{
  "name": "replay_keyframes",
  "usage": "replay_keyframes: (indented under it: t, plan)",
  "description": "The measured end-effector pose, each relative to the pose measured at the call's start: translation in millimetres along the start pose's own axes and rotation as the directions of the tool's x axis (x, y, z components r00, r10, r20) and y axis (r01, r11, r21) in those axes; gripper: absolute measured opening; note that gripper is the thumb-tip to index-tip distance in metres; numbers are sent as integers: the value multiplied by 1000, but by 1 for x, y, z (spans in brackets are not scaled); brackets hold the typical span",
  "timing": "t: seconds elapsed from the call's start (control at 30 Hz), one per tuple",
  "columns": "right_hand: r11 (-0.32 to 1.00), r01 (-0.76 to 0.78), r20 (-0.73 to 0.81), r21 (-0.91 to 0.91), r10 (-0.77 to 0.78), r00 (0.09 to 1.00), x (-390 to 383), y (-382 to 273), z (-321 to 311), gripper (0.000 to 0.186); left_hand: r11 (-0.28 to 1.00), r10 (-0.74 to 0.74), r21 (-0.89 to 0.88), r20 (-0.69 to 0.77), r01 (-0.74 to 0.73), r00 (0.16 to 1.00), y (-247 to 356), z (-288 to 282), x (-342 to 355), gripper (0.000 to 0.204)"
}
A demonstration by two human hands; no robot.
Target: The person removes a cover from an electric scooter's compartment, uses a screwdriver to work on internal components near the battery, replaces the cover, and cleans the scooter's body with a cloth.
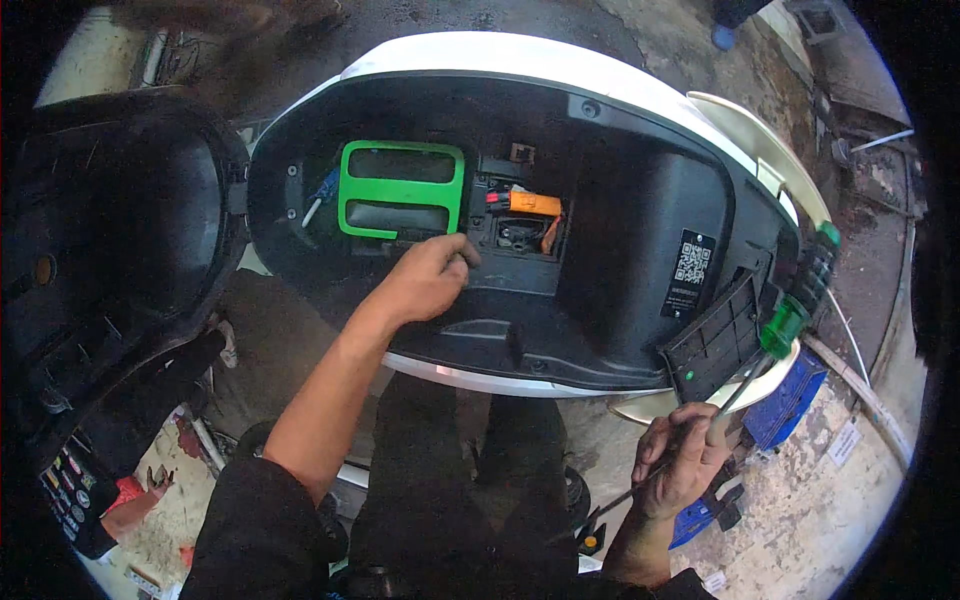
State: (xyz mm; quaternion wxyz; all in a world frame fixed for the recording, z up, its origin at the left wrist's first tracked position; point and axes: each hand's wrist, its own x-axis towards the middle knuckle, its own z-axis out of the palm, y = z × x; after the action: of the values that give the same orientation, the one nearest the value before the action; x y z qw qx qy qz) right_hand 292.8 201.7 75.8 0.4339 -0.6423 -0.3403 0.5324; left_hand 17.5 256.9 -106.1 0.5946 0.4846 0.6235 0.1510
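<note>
My left hand [428,278] reaches into the black storage well [630,200] of a scooter. Its fingers are curled at the lower edge of a bright green frame [400,190]; whatever they hold is hidden. To the right of that frame, an orange plug connector [533,203] lies over a small square opening. Outside the well, my right hand [685,460] is closed around the shaft of a long screwdriver [783,328]. Its green and dark handle points up and right, and the shaft slants to the lower left. A ribbed black cover [715,345] leans at the well's right end.
The raised seat [120,210] stands open at the left, its hollow underside showing. A blue-tipped tool [322,195] lies left of the green frame. Another person's hand [150,500] shows at lower left. A blue crate [787,403] sits on the floor at right.
</note>
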Motion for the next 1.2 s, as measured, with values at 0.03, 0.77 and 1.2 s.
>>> replay_keyframes:
  t: [0.03,0.77,1.2]
  plan:
    - [999,46,14,-5,-45,999,-1,4,1,33,1000,-3,3,2,3,1000,0,0,-1,24]
    - [869,461,192,-181,-429,883,33,60,61,23,983,137,165,-395,-77,909,28,-1,-78,33]
    - [993,87,30,78,-89,996,21,36,36,25,678,692,475,-155,-561,705,0,-5,-89,38]
